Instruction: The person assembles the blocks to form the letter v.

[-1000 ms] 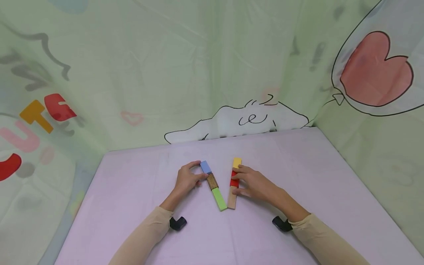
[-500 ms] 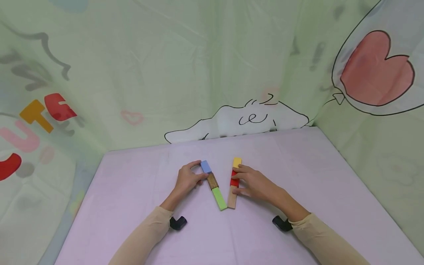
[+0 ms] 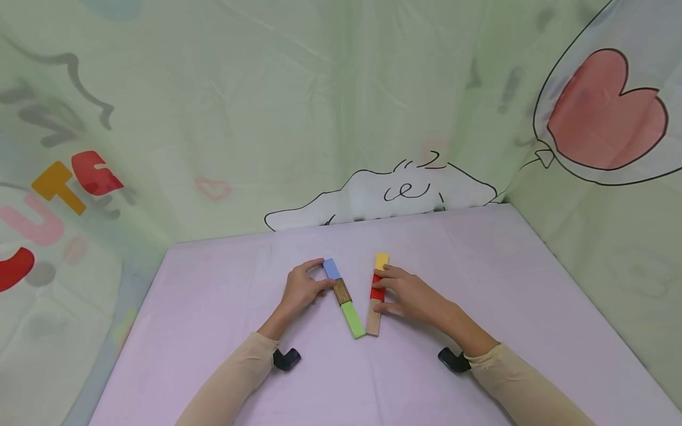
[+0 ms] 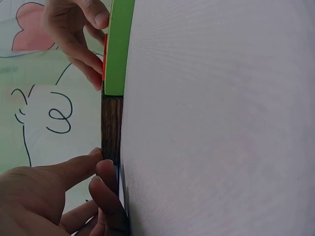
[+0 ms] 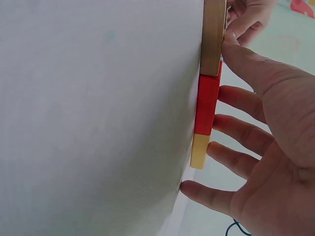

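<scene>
Two rows of toy blocks lie in a V on the table. The left row has a blue block [image 3: 331,269], a dark brown wooden block [image 3: 342,292] and a green block [image 3: 352,320]. On the right, a yellow block [image 3: 381,260], a red block [image 3: 378,293] and a plain wooden block [image 3: 373,324] line up end to end. My left hand [image 3: 301,290] pinches the blue block, index finger at its far end and thumb by the brown seam. With fingers spread, my right hand [image 3: 412,294] rests along its row, thumb on the plain block [image 5: 212,39], fingertips on red and yellow.
A pale lilac cloth covers the table [image 3: 213,355]. Green curtains with cartoon drawings [image 3: 266,118] rise behind it and along both sides. Black curved pieces [image 3: 288,359] stick out at both wrists, by the beige sleeves [image 3: 231,378].
</scene>
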Available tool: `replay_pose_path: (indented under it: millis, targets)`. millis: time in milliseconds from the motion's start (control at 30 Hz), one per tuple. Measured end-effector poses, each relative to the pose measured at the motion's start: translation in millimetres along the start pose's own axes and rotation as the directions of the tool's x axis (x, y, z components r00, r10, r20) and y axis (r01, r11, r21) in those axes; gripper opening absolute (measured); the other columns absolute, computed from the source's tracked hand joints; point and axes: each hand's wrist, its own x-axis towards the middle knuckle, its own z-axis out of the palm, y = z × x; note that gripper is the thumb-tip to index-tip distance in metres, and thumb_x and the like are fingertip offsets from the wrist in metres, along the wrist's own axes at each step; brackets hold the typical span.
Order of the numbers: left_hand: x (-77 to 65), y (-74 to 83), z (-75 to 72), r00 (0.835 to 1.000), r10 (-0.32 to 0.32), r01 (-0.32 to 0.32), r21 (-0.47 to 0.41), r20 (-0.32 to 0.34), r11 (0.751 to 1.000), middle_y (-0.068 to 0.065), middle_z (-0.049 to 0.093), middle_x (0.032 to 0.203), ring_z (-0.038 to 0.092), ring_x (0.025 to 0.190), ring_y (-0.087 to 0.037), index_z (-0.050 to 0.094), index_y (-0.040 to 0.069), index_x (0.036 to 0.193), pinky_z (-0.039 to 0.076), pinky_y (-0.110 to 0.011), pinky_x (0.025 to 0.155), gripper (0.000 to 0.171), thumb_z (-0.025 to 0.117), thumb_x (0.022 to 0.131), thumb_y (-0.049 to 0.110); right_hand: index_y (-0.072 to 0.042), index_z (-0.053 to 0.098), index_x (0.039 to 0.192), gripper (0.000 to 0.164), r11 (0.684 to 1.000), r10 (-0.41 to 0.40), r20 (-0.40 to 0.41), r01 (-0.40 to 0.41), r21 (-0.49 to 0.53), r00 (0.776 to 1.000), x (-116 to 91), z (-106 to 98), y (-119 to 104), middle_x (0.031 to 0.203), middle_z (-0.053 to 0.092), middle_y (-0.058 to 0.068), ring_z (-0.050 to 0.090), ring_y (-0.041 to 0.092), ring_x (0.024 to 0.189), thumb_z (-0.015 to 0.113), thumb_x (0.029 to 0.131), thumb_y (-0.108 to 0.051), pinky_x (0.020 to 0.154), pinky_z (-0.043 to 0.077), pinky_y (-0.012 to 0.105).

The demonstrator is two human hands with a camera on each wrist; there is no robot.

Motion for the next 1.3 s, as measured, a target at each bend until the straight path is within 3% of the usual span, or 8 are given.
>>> replay_pose_path:
  millis: [233, 767, 933, 1033, 1100, 1167, 1300]
  targets:
    - [-0.9, 0.5, 0.0, 1.000, 0.027, -0.027, 0.042, -0.011, 0.999, -0.005, 0.073, 0.059, 0.060, 0.050, -0.007, 0.063, 0.009, 0.147, 0.040, -0.022, 0.059, 0.066, 0.087, 0.086, 0.017, -0.005, 0.074, 0.131, 0.053, 1.000, -0.005, -0.007, 0.005, -0.004, 1.000, -0.3, -0.8, -0.2, 0.154, 0.060, 0.018, 0.048, 0.045, 0.150, 0.085, 0.089, -0.036, 0.113, 0.051, 0.055]
    - [-4.1, 1.1, -1.2, 1.000, 0.004, -0.005, 0.046, 0.013, 0.999, -0.004, 0.071, 0.056, 0.060, 0.049, -0.008, 0.059, 0.012, 0.152, 0.037, -0.022, 0.055, 0.067, 0.083, 0.090, 0.019, -0.006, 0.075, 0.130, 0.053, 1.000, -0.025, -0.012, 0.025, -0.018, 1.000, 0.9, 1.0, 0.5, 0.153, 0.061, 0.017, 0.049, 0.045, 0.149, 0.086, 0.088, -0.036, 0.112, 0.052, 0.053]
    - [-8.1, 1.1, -3.1, 0.999, 0.047, -0.047, 0.063, 0.002, 0.997, -0.002, 0.069, 0.054, 0.059, 0.048, -0.009, 0.054, 0.013, 0.155, 0.039, -0.025, 0.053, 0.061, 0.075, 0.098, 0.024, -0.006, 0.075, 0.130, 0.053, 0.999, -0.028, -0.010, 0.028, -0.026, 1.000, 0.6, 0.6, 0.1, 0.153, 0.061, 0.017, 0.049, 0.044, 0.149, 0.086, 0.089, -0.036, 0.113, 0.051, 0.053]
    - [-12.0, 1.7, -6.1, 0.995, 0.095, -0.093, 0.094, -0.024, 0.991, -0.004, 0.070, 0.057, 0.061, 0.049, -0.010, 0.054, 0.014, 0.156, 0.043, -0.026, 0.059, 0.055, 0.068, 0.103, 0.026, -0.006, 0.075, 0.131, 0.053, 0.999, -0.027, -0.006, 0.027, -0.026, 1.000, 1.6, 0.7, -0.2, 0.153, 0.061, 0.017, 0.050, 0.044, 0.149, 0.086, 0.089, -0.036, 0.113, 0.051, 0.053]
    - [-15.0, 2.5, -8.4, 0.989, 0.143, -0.136, 0.125, -0.046, 0.983, -0.006, 0.073, 0.065, 0.063, 0.051, -0.010, 0.055, 0.013, 0.154, 0.046, -0.027, 0.061, 0.052, 0.066, 0.105, 0.025, -0.006, 0.075, 0.130, 0.053, 0.999, -0.029, -0.006, 0.029, -0.030, 1.000, 2.3, 0.8, -0.7, 0.152, 0.062, 0.017, 0.050, 0.044, 0.148, 0.086, 0.089, -0.036, 0.113, 0.052, 0.054]
    - [-17.5, 3.3, -10.5, 0.975, 0.209, -0.192, 0.180, -0.078, 0.965, -0.009, 0.079, 0.088, 0.063, 0.056, -0.010, 0.057, 0.011, 0.151, 0.049, -0.028, 0.065, 0.049, 0.065, 0.104, 0.023, -0.006, 0.075, 0.130, 0.052, 0.999, -0.028, -0.004, 0.028, -0.033, 1.000, 2.7, 0.9, -0.9, 0.152, 0.062, 0.018, 0.051, 0.044, 0.148, 0.086, 0.089, -0.036, 0.112, 0.052, 0.054]
    - [-21.8, 4.0, -12.9, 0.926, 0.356, -0.295, 0.345, -0.128, 0.891, -0.014, 0.069, 0.138, 0.069, 0.083, -0.018, 0.062, 0.007, 0.146, 0.055, -0.034, 0.075, 0.046, 0.066, 0.103, 0.022, -0.006, 0.075, 0.130, 0.052, 0.999, -0.014, 0.002, 0.014, -0.037, 1.000, 1.8, -0.4, -2.0, 0.153, 0.061, 0.018, 0.049, 0.044, 0.150, 0.086, 0.089, -0.035, 0.113, 0.052, 0.052]
